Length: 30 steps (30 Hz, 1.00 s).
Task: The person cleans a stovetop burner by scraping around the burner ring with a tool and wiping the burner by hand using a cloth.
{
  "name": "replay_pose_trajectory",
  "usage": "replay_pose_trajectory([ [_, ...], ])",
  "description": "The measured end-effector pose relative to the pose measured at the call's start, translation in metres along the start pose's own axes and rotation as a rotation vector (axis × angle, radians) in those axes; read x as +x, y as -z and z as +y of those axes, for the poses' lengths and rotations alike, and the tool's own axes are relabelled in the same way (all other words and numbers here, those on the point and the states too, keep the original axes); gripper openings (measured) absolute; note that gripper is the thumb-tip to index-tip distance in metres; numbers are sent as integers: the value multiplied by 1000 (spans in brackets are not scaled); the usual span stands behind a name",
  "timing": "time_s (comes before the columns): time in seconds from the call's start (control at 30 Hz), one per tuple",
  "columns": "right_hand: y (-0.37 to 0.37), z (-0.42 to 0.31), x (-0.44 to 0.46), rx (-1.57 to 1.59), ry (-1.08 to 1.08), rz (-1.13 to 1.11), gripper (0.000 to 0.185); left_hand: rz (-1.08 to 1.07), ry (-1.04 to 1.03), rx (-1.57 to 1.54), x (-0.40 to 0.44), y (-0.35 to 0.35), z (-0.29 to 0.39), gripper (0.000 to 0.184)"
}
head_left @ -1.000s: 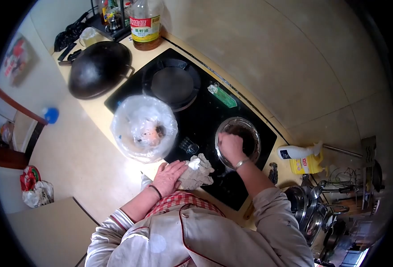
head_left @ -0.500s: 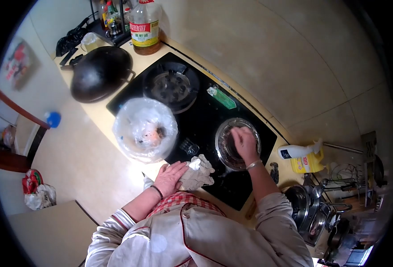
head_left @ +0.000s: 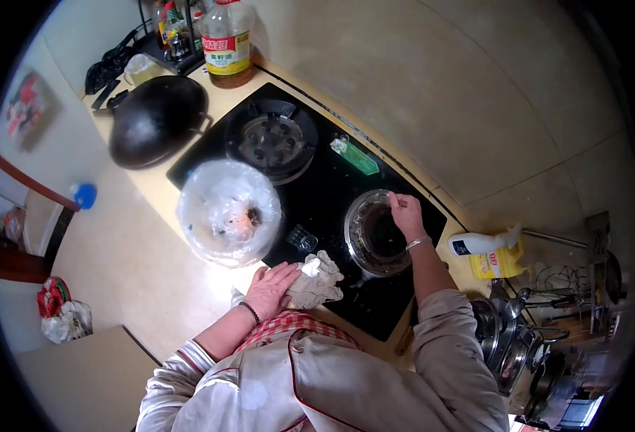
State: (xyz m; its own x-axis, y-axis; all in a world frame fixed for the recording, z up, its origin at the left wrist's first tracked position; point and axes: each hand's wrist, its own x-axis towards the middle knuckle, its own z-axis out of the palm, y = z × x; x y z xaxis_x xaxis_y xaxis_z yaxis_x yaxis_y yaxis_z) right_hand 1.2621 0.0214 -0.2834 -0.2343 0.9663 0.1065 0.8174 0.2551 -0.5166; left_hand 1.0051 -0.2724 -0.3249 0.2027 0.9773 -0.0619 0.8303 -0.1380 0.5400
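Observation:
My left hand (head_left: 270, 289) lies flat with its fingers stretched out at the front edge of the hob, its fingertips touching a crumpled grey-beige cloth (head_left: 315, 282). My right hand (head_left: 406, 214) is closed at the upper right rim of a round metal ring (head_left: 357, 248) around the right burner. The fingers are pressed together; what they pinch, if anything, is too small to make out. Dark residue shows inside the ring. A bowl lined with a clear plastic bag (head_left: 213, 241) stands on the left front of the hob, with scraps inside.
The left burner (head_left: 270, 137) is behind the bowl. An upturned black wok (head_left: 159, 119) and an oil bottle (head_left: 227, 50) stand farther left. A green scraper-like item (head_left: 357, 156) lies at the back of the hob. A white spray bottle (head_left: 479, 243) and pots (head_left: 508, 360) are at the right.
My right hand has moved from inside the ring up and right to its rim. My left hand has stayed beside the cloth.

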Motion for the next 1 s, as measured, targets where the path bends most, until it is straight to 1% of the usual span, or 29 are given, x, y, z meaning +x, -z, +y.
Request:
replay_pose_trajectory([
  [0.07, -9, -3, 1, 229, -133, -105, 35, -5, 0, 6, 1, 0, 0, 69],
  [0.1, -8, -8, 3, 144, -60, -160, 36, -6, 3, 2, 1, 1, 1, 69],
  [0.13, -5, -11, 4, 143, -61, -165, 36, -4, 0, 4, 1, 1, 1, 69],
  [0.2, 6, -17, 4, -15, -80, 20, 37, -2, 3, 5, 0, 1, 0, 68],
  [0.23, 5, -11, 8, -164, -100, 20, 37, 6, -2, 6, 0, 1, 0, 68],
  [0.33, 3, -14, 8, -199, -128, 29, 38, 0, -7, 11, 1, 2, 0, 68],
  [0.37, -4, -13, 9, -147, -89, 116, 38, -11, -1, 16, 1, 2, 0, 68],
  [0.4, -13, -5, 14, -148, -88, 116, 38, -10, -1, 15, 1, 2, 0, 68],
  [0.47, -33, 10, 25, 15, -185, -63, 39, -21, 1, 0, 1, 1, -1, 67],
  [0.5, -19, -8, 24, -62, -229, -151, 39, -18, 4, 1, 1, 1, -2, 67],
  [0.53, -10, -19, 24, -61, -226, -154, 39, 3, -9, 1, 1, 1, -2, 67],
  [0.6, 1, -28, 25, -252, -217, -42, 40, 23, -18, -2, -1, 0, -1, 68],
  [0.67, -1, -22, 27, -273, -229, -57, 41, 41, -27, 4, 0, 0, 0, 67],
  [0.73, -4, -19, 32, -198, -313, -134, 40, 32, -25, -2, 0, 1, -1, 66],
  [0.77, -13, -12, 38, -52, -419, -232, 40, 23, -20, -5, 0, 1, -1, 65],
  [0.8, -21, -9, 37, -12, -399, -255, 39, 25, -20, -5, 1, 0, 0, 65],
  [0.87, -31, -4, 38, -56, -283, -158, 39, 27, -14, -1, 0, -1, -1, 64],
  [0.93, -7, -37, 28, -264, -216, -22, 40, 32, -8, -5, 0, 2, 0, 64],
  [1.0, -4, -40, 21, -316, -200, -11, 39, 29, -15, -15, -1, 2, 1, 64],
])
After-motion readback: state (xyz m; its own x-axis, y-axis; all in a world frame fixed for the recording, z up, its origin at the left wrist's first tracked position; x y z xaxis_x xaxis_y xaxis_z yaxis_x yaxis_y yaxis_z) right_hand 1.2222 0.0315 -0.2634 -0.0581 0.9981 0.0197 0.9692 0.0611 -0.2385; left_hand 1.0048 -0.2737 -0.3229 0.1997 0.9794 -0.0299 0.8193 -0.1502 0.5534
